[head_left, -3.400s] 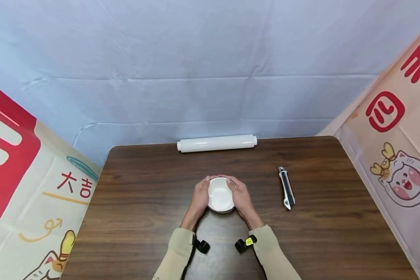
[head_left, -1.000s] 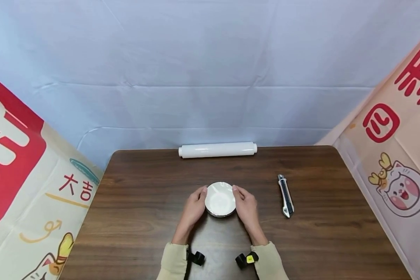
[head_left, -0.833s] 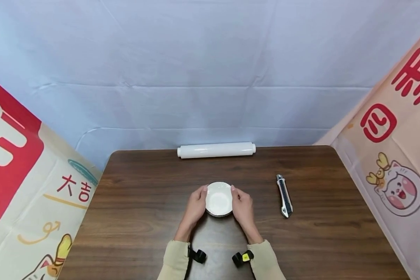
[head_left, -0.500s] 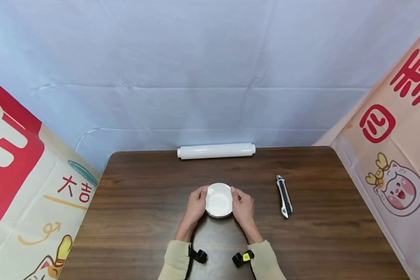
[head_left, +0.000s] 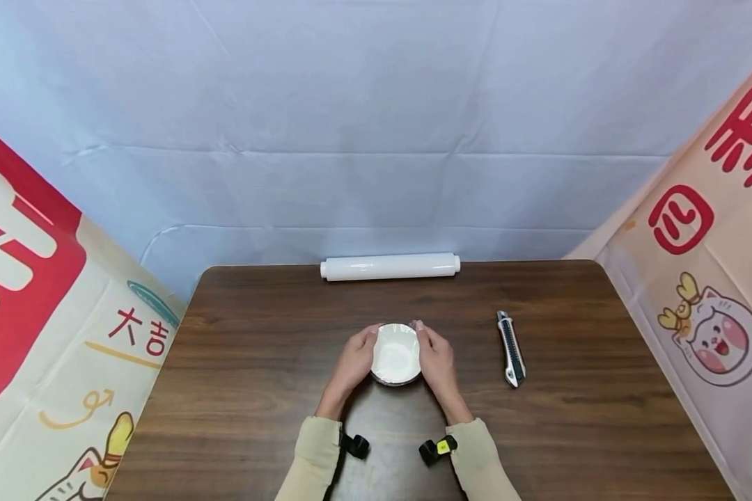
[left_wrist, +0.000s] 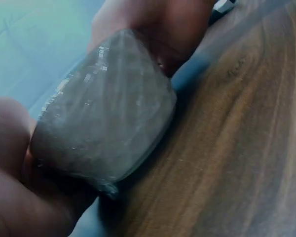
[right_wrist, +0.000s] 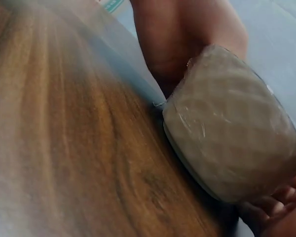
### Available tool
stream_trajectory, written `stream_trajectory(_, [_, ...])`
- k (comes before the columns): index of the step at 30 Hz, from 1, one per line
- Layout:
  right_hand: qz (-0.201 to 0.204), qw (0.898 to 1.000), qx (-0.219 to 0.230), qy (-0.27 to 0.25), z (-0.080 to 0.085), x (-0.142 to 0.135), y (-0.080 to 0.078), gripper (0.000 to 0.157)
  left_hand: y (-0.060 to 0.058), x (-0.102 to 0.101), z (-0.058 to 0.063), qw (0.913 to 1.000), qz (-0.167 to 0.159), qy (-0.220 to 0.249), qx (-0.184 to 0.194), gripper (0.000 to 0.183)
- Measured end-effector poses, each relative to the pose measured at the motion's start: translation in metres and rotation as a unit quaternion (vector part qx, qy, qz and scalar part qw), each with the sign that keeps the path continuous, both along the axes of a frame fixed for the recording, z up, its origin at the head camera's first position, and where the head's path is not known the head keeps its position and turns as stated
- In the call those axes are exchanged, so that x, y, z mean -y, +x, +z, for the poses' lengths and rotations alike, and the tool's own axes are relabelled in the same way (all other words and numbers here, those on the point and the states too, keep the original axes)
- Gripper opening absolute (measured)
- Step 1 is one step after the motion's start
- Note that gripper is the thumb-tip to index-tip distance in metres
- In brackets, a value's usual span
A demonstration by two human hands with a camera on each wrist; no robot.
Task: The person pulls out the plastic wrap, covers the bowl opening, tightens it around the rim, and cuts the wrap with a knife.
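Note:
A small bowl [head_left: 395, 355], white inside, sits between both hands at the middle of the table. Its brown-grey outer wall has a diamond pattern, and shiny, creased cling film [right_wrist: 204, 121] covers it. My left hand [head_left: 355, 358] grips the bowl's left side, thumb up by the rim. On the right side my right hand [head_left: 437, 358] holds it likewise, its thumb tip at the far right rim. In the left wrist view a bunched bit of film [left_wrist: 107, 188] sticks out low on the bowl. The fingers beneath and behind it are largely hidden.
A white roll of cling film [head_left: 390, 266] lies along the back edge of the brown wooden table [head_left: 244, 362]. To the right rests a utility knife [head_left: 511, 349]. A pale cloth [head_left: 351, 139] hangs behind, with printed banners at both sides.
From gripping round the far rim, both hands drew back to the bowl's sides. Since half a second ago they have slid slightly forward along it again. The roll and knife stay put.

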State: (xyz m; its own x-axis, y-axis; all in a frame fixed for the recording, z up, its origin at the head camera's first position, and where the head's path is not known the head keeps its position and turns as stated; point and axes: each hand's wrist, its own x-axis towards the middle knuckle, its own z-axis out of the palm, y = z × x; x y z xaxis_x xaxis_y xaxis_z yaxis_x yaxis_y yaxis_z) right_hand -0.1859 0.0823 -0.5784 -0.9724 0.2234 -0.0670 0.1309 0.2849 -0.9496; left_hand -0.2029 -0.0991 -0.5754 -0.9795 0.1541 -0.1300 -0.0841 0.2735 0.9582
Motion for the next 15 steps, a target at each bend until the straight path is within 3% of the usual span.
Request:
stream_trajectory(5, [0.036, 0.999, -0.002, -0.01, -0.0032, -0.0036, -0.0056, 0.046, -0.0026, -0.0012, -0.0058, 0.9999, 0.006, 0.009, -0.01, 0.039])
stream_trajectory(15, [0.034, 0.999, 0.014, 0.037, -0.0037, -0.0032, -0.0033, 0.041, -0.0056, -0.0012, -0.0105, 0.9987, 0.012, -0.034, -0.037, 0.036])
